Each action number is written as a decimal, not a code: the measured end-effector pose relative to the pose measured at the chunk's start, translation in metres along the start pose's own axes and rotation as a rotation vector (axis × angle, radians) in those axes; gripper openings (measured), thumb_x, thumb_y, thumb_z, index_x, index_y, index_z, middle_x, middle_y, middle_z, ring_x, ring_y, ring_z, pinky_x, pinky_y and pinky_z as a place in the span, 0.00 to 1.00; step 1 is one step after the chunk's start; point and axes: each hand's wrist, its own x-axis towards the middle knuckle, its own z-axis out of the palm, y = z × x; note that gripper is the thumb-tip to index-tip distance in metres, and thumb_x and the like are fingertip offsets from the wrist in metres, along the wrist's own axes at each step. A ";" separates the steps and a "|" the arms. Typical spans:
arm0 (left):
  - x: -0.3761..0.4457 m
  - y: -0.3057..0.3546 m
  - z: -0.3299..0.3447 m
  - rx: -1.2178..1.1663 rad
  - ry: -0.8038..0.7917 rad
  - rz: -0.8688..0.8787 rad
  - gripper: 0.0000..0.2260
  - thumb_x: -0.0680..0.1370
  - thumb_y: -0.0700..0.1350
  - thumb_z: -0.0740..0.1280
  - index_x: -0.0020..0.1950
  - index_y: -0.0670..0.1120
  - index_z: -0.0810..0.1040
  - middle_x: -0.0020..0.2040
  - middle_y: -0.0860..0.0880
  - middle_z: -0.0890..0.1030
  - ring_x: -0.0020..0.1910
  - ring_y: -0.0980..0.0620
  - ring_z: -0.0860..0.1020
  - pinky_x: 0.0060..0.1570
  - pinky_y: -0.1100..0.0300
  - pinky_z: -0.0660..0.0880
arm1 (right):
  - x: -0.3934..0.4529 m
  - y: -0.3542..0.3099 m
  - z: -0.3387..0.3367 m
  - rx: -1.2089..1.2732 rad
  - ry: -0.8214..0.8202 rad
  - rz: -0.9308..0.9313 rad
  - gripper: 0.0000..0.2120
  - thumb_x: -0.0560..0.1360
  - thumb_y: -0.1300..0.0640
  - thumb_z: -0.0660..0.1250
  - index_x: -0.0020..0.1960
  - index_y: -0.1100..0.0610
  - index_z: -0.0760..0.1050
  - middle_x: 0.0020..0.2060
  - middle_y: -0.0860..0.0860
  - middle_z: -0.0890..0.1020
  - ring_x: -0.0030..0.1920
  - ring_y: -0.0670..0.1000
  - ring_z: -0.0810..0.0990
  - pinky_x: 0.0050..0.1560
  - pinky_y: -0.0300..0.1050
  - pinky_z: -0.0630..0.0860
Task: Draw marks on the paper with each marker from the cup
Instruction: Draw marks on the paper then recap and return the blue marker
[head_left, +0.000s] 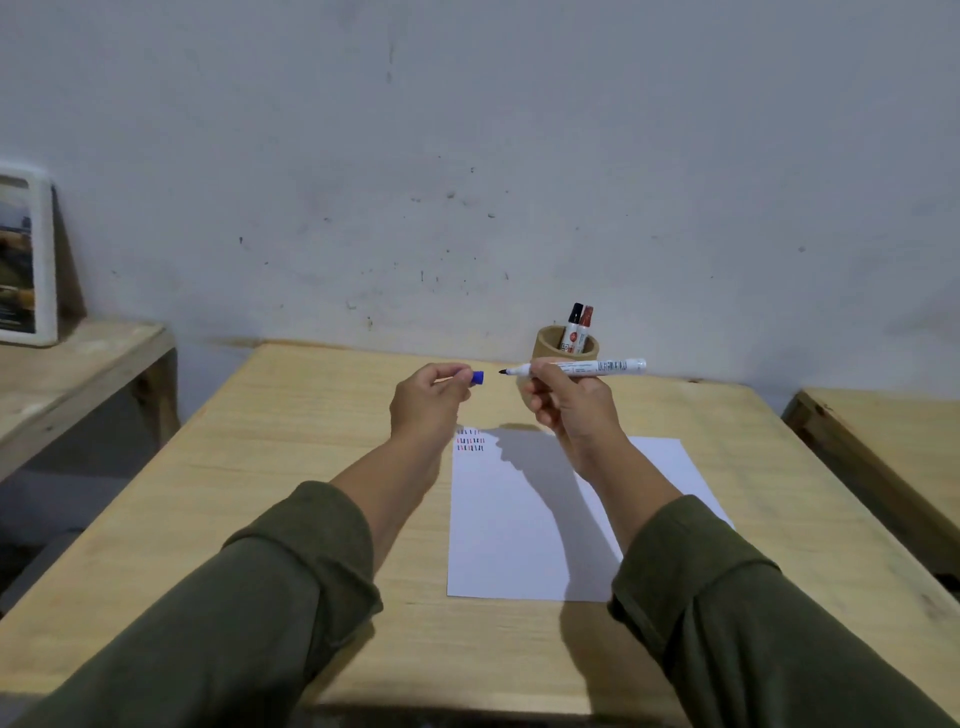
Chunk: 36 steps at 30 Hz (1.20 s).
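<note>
My right hand holds a white marker level above the table, its dark tip bare and pointing left. A short gap away, my left hand pinches the blue cap, its open end facing the tip. Below both hands lies a white sheet of paper with three short rows of small red, blue and black marks in its top left corner. Behind my right hand stands a wooden cup holding a black-capped marker and a red-capped marker.
The paper rests on a light wooden table set against a grey wall. A lower wooden shelf at left carries a framed picture. Another wooden table stands at the right, across a narrow gap.
</note>
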 end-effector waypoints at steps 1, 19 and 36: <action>-0.002 0.003 0.003 -0.013 -0.011 -0.001 0.02 0.76 0.48 0.66 0.45 0.52 0.78 0.45 0.48 0.83 0.46 0.52 0.80 0.35 0.64 0.70 | -0.001 -0.002 0.000 0.000 -0.004 -0.003 0.02 0.75 0.61 0.67 0.44 0.59 0.76 0.31 0.53 0.77 0.25 0.46 0.72 0.24 0.35 0.66; -0.020 0.027 0.025 -0.139 -0.121 -0.005 0.03 0.75 0.47 0.67 0.42 0.51 0.78 0.44 0.49 0.83 0.41 0.59 0.80 0.44 0.59 0.69 | -0.015 -0.024 0.000 0.009 -0.074 -0.045 0.04 0.75 0.62 0.66 0.41 0.58 0.75 0.29 0.53 0.76 0.26 0.48 0.72 0.26 0.38 0.66; -0.008 0.038 0.006 -0.154 -0.164 0.023 0.08 0.78 0.41 0.64 0.42 0.53 0.77 0.40 0.51 0.79 0.41 0.54 0.74 0.41 0.62 0.70 | -0.024 -0.033 -0.001 0.006 -0.255 0.068 0.10 0.74 0.59 0.68 0.55 0.56 0.78 0.39 0.53 0.83 0.35 0.48 0.82 0.36 0.38 0.75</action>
